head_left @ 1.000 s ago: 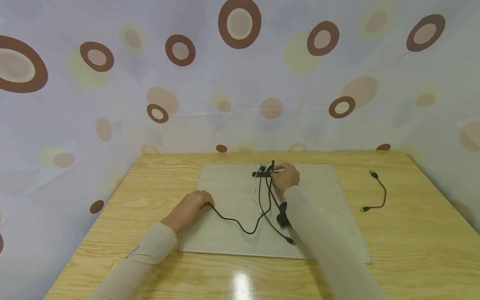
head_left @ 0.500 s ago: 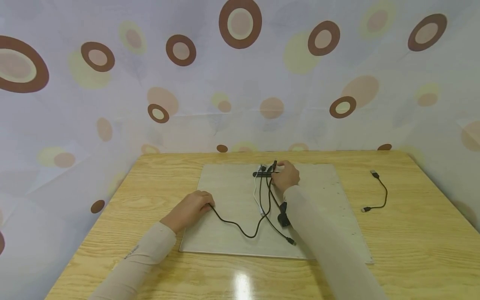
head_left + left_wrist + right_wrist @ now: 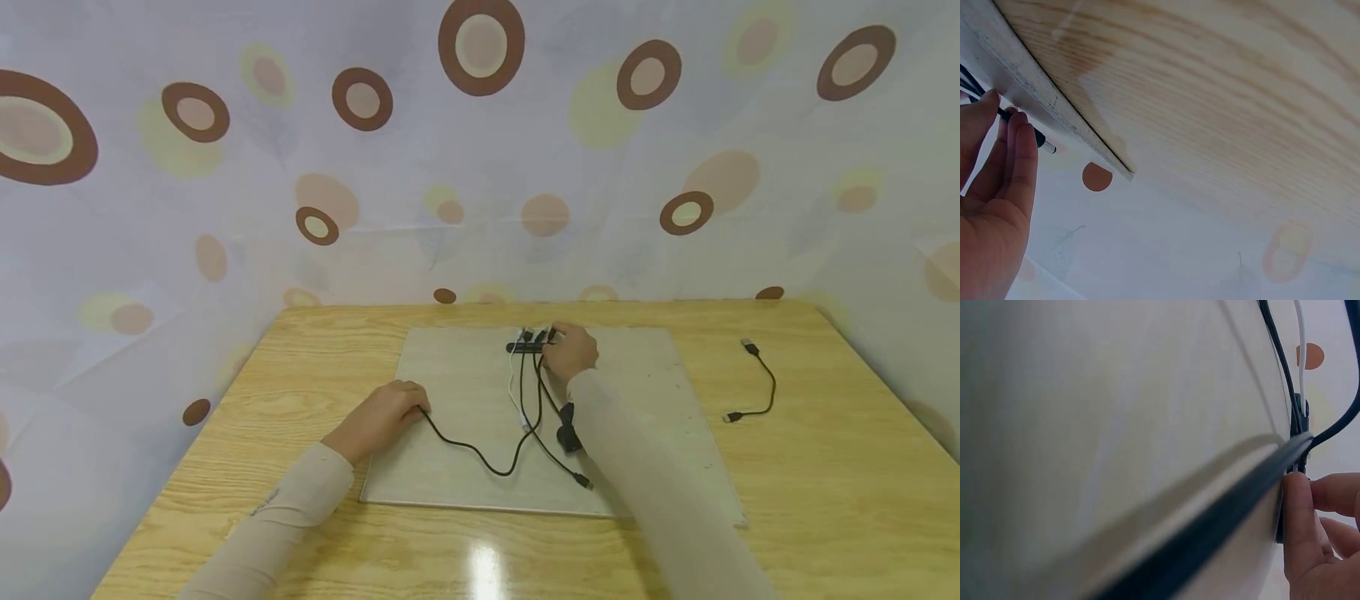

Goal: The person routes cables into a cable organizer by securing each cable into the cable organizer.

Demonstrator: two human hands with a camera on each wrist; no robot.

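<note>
My left hand [image 3: 381, 417] rests over the left part of a pale board [image 3: 450, 367] and holds one end of a black cable [image 3: 465, 445]. In the left wrist view, a black barrel plug [image 3: 1040, 137] with a metal tip sticks out past the fingers. My right hand [image 3: 572, 353] pinches the cable at a slim black cable holder [image 3: 516, 347] near the board's far edge. In the right wrist view, thumb and forefinger meet at the holder [image 3: 1280, 528], which partly hides their grip. A white cable [image 3: 512, 385] and other black cables run from the holder.
A USB plug [image 3: 582, 481] and a bulky black connector [image 3: 568, 437], partly covered by the sleeve, lie on the board. A short black USB cable [image 3: 768, 379] lies apart on the wooden table [image 3: 817, 467], towards the right. A patterned cloth [image 3: 480, 167] hangs behind.
The black connector end that stood up beside my right fingers has tipped right and come down at the holder. My right fingertips have shifted slightly; the left hand has stayed still.
</note>
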